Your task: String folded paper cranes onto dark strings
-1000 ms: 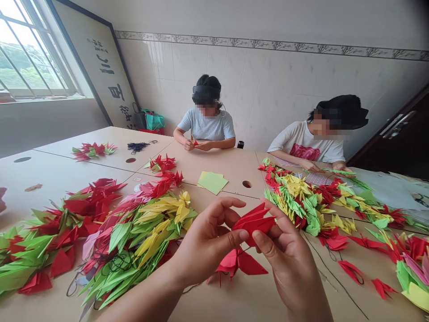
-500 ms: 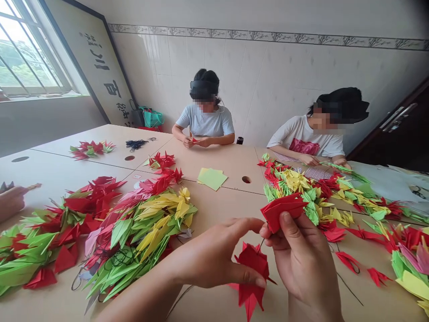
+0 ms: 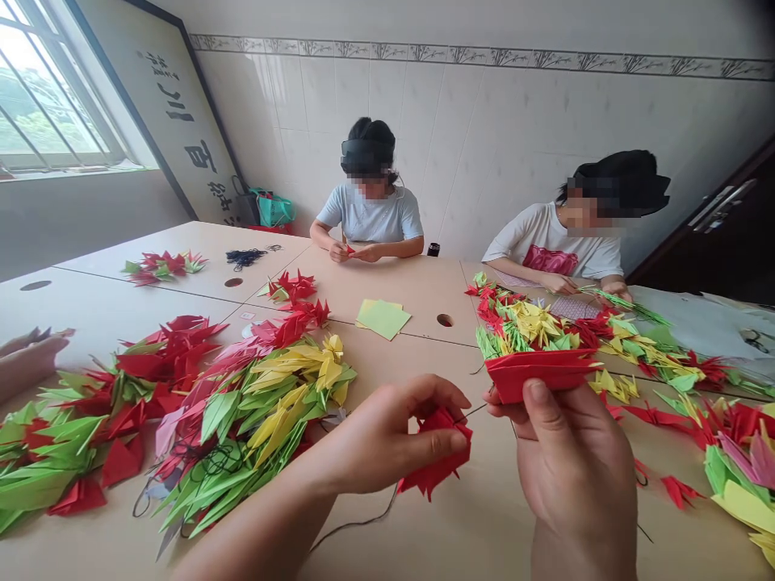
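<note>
My right hand pinches a flat folded piece of red paper between thumb and fingers, held level above the table. My left hand is closed around a red origami piece with pointed tips hanging below the thumb. A dark cord runs taut between the two hands. More of that cord trails from the left hand's piece down to the table. The left fingertips are partly hidden behind the red paper and cannot be made out fully.
Heaps of green, yellow and red origami lie at left, more origami strands at right. Yellow-green paper sheets lie mid-table. Two co-workers sit opposite; another person's hand shows at far left. Black cord lies beyond.
My hands have moved apart, drawing the cord tight between them. The right hand's red paper shifted right and turned more level. My left hand has closed on the red piece and raised it.
</note>
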A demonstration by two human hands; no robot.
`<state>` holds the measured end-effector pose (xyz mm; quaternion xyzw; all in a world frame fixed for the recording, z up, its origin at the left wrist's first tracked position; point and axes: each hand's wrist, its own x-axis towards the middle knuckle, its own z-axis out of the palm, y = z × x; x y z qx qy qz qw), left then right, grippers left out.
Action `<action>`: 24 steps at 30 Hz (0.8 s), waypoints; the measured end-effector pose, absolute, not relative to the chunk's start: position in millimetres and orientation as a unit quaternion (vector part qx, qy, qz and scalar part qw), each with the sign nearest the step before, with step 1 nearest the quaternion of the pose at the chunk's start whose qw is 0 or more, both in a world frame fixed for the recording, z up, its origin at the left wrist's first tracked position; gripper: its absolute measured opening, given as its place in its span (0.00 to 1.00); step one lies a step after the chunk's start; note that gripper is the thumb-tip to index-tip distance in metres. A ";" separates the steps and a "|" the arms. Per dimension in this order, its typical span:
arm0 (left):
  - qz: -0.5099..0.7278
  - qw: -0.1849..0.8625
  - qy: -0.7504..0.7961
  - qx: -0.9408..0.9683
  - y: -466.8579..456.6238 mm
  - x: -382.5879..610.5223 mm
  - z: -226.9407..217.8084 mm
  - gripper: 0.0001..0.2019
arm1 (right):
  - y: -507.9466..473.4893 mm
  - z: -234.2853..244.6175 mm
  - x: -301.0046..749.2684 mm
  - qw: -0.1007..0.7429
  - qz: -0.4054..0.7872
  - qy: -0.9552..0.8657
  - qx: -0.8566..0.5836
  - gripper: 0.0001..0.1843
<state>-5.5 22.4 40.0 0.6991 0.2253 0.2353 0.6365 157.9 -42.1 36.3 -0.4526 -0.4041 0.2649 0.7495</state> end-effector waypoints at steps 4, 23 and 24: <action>0.284 0.765 0.182 0.548 24.9 -5.8 38.5 0.11 | -40.5 30.4 156.0 0.717 0.209 -0.455 -0.486 0.05; 0.353 0.811 0.162 0.438 30.9 -5.1 36.4 0.11 | -44.6 30.3 152.2 0.760 0.225 -0.422 -0.440 0.34; 0.353 0.811 0.159 0.438 30.8 -5.1 37.1 0.11 | -44.1 29.9 152.9 0.757 0.227 -0.424 -0.442 0.33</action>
